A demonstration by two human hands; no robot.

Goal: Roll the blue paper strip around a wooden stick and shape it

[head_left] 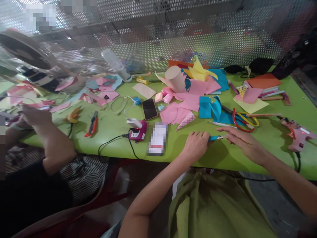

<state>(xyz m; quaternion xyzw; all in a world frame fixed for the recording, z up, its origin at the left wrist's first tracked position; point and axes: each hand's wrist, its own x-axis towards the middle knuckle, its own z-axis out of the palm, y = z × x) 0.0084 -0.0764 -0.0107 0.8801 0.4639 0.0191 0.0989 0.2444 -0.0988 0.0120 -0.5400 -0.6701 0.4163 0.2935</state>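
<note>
Two hands of mine meet at a small blue roll (213, 138) near the front edge of the table (176, 142). My left hand (196, 145) grips one end, fingers curled round it; my right hand (244, 144) reaches its pale tip, fingers extended, and I cannot tell whether they pinch. I judge the step to be shaping the roll, which calls for a steady left hold and light right fingertips. It lies between my hands, glue gun (298, 137) well off to the right.
</note>
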